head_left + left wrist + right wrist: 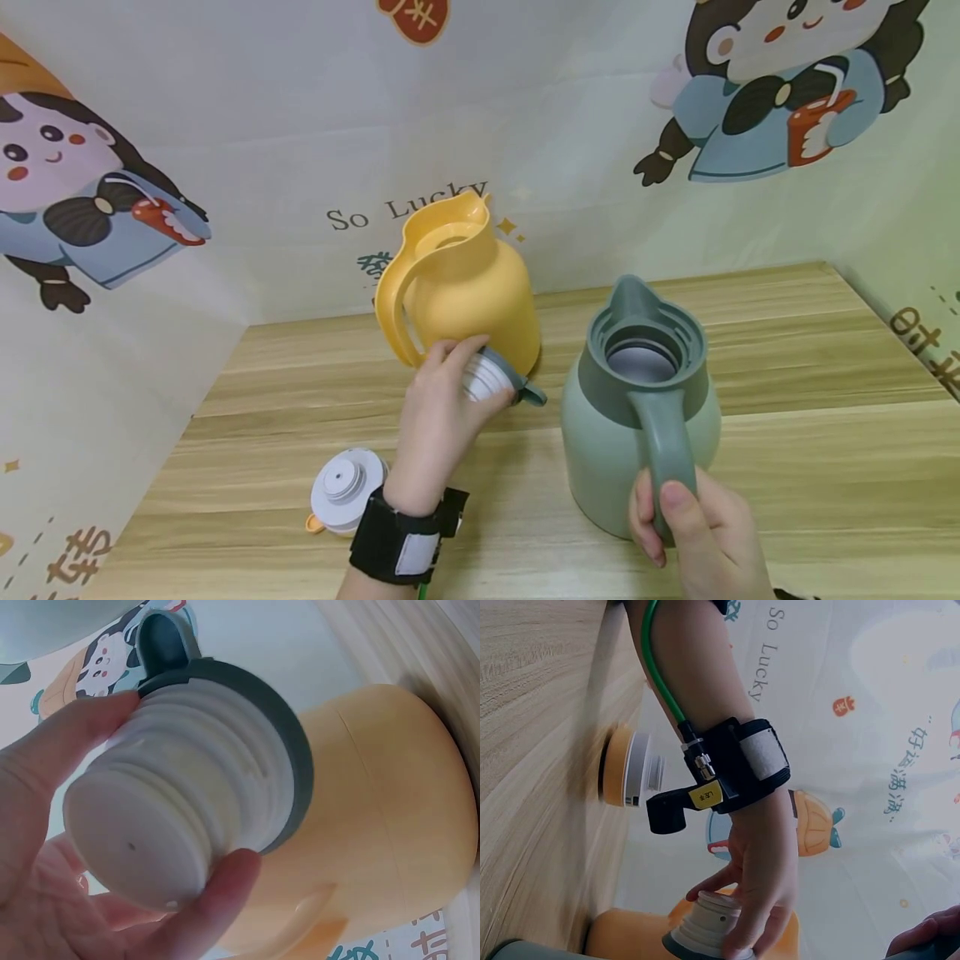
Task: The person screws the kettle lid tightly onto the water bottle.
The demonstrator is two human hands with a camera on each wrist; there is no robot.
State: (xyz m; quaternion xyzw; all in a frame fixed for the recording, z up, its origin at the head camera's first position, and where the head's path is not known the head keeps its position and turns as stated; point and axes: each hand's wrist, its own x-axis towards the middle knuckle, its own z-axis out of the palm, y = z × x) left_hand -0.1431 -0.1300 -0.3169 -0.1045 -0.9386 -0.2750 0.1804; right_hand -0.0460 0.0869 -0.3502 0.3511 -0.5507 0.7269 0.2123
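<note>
1. Head view: A person's left hand (441, 404) pinches a green-rimmed stopper (486, 379) between thumb and fingers, its ribbed white plug turned partly toward the near left. The stopper is just on the near side of a yellow vacuum jug (472, 292); whether the two touch cannot be told.

2. Head view: At right, the right hand (708, 525) curls around the lower part of the handle of a green vacuum jug (607, 454), thumb laid along the grip. The jug is upright with its mouth uncovered and its spout pointing far, to the right of the left hand and the stopper.

3. Head view: Near and to the left on the wood-grain table (825, 467), a second stopper (345, 487) lies plug side up beside the left wrist, which wears a black strap (397, 546). A printed cloth (562, 125) hangs behind the yellow jug.

4. Left wrist view: The left hand's fingers are bent and spread about the white plug, the dark green rim and tab beyond them. The yellow jug fills the background.

5. Right wrist view: The left hand grips the stopper in front of the yellow jug, and the second stopper shows its orange side on the table. Part of the right hand appears at the frame's edge, over the green jug's handle.
</note>
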